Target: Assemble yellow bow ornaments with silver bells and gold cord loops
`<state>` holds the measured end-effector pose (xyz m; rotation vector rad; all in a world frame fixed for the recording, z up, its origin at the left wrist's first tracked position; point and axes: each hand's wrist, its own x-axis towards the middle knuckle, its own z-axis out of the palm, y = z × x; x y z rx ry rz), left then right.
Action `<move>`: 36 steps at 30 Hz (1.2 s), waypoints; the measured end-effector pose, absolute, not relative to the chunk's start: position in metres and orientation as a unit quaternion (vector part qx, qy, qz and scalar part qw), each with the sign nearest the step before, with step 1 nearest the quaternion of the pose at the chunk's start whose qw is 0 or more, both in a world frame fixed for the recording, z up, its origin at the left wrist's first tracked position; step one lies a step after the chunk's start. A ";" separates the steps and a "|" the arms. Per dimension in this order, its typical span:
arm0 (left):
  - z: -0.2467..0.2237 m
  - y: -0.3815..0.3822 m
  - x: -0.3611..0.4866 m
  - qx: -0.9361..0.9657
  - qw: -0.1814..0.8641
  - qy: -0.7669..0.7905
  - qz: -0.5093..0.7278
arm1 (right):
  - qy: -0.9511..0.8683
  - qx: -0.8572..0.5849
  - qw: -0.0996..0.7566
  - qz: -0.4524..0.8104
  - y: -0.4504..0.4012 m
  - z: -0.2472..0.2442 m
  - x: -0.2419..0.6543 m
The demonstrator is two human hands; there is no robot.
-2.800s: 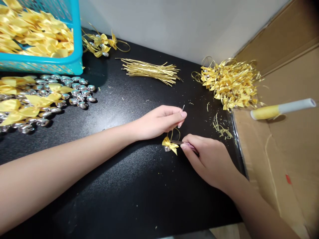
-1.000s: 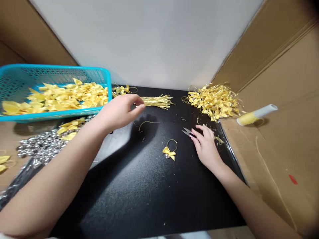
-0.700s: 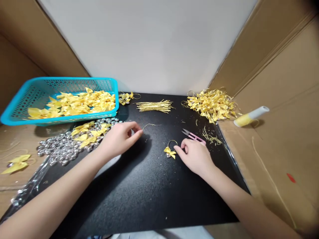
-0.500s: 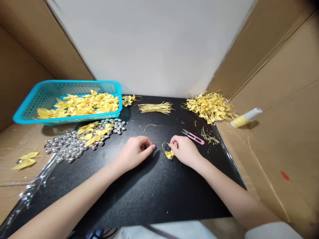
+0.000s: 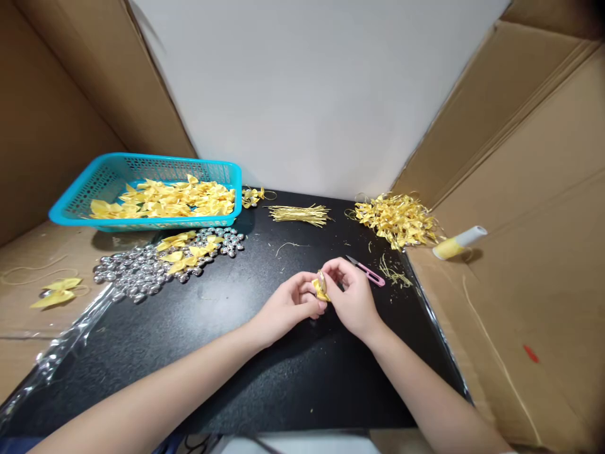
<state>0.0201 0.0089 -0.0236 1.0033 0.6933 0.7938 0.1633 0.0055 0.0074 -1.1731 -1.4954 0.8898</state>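
Between my two hands is a small yellow ribbon bow [image 5: 321, 290] with a loop of gold cord on it. The fingers of my left hand [image 5: 292, 307] close on its left side. My right hand [image 5: 350, 296] pinches the bow and its cord from the right; the fingertips partly hide them. Just beyond my right hand lie pink thread snips [image 5: 371, 273], their blades partly covered by that hand. Farther off, a bundle of cut gold cords [image 5: 300, 215] rests on the black table [image 5: 246, 378].
A turquoise basket [image 5: 142, 222] of yellow bows stands at the back left. Silver beads [image 5: 137, 268] spread before it, some bows on top. Finished-looking corded bows [image 5: 397, 217] pile up at the back right, near cord scraps [image 5: 394, 272] and a white-yellow tube [image 5: 459, 243]. Cardboard walls flank both sides.
My left hand has moved right and joined my right hand at the bow, taking hold of it. The bow is now held between both hands. The camera view has shifted slightly.
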 end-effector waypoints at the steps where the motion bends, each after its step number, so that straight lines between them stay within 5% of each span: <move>1: -0.023 0.008 0.020 0.448 0.753 0.305 0.373 | -0.610 -0.479 0.506 0.378 0.005 0.007 0.163; 7: -0.015 0.005 0.014 0.461 0.729 0.305 0.405 | -0.596 -0.456 0.526 0.400 0.002 0.002 0.169; 23: -0.014 0.005 -0.001 0.547 0.710 0.272 0.351 | -0.787 -0.430 0.403 0.180 -0.008 0.009 0.179; 36: -0.009 0.003 0.000 0.702 0.500 0.350 0.366 | -0.748 -0.471 0.436 0.168 -0.009 0.002 0.172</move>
